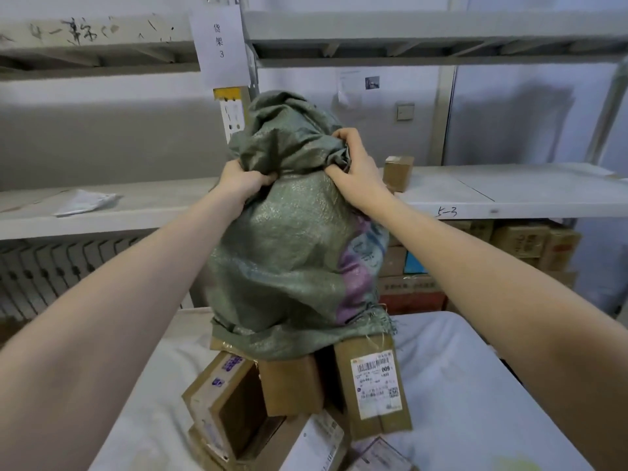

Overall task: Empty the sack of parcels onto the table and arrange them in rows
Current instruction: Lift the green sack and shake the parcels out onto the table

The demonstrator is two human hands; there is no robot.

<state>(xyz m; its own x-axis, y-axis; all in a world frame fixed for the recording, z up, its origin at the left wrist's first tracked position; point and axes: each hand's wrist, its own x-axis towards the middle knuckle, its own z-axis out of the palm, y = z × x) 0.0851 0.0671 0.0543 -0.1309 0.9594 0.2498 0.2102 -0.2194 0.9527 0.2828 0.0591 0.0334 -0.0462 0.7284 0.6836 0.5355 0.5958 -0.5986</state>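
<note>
A green woven sack hangs upside down over the white table, its open mouth at the bottom. My left hand grips the bunched fabric at the sack's upper left. My right hand grips the bunched fabric at its upper right. Several brown cardboard parcels lie in a heap under the mouth: one with a white shipping label, a plain one and one with blue print. More parcels at the bottom edge are cut off from view.
Grey metal shelving stands behind the table. A small brown box sits on the shelf board to the right, a white plastic mailer on the left. Stacked cartons fill the space under the right shelf.
</note>
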